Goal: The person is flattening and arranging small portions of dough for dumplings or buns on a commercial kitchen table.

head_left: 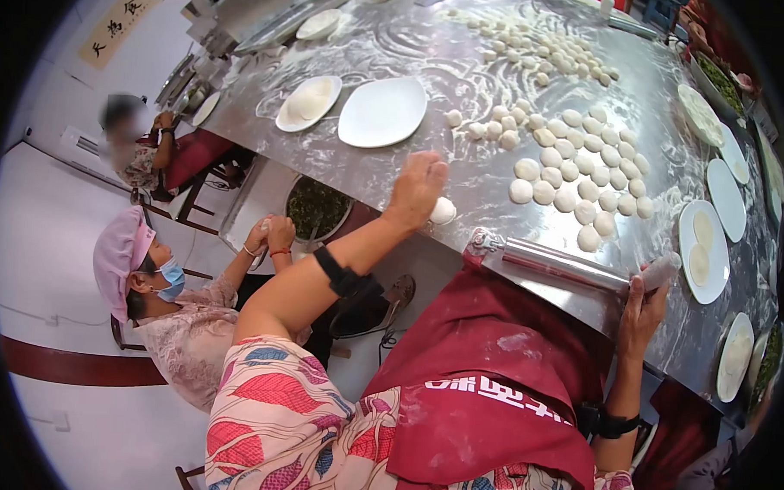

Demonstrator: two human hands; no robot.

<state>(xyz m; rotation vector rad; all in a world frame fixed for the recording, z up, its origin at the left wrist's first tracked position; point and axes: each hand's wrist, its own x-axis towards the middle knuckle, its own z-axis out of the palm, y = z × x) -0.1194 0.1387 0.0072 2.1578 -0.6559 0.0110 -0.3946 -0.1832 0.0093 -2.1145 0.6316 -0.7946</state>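
Down at the near edge of the flour-dusted steel table (467, 66), the person's left hand (415, 190) is pressed palm-down, fingers curled over a small round dough piece (443, 210) that sits just at the table's rim; only part of the dough shows from under the hand. The right hand (642, 307) is clenched around one end of a metal rolling pin (573, 264), which lies along the table edge, its other end reaching toward the red apron (491, 369) the person wears. Black bands circle both forearms. Between the two hands and a little farther in, a cluster of flattened dough pieces (576, 178) is spread on the steel, with more small dough balls (546, 47) well beyond them. An empty white plate (382, 112) lies near the left hand, and beside it another plate holds rolled wrappers (309, 99). To the right, a plate with two wrappers (703, 251) rests near the rolling pin's gripped end. Below the table edge on the left, a co-worker in a pink cap (120, 248) and blue mask sits beside a bowl of green filling (317, 208), hands raised together.
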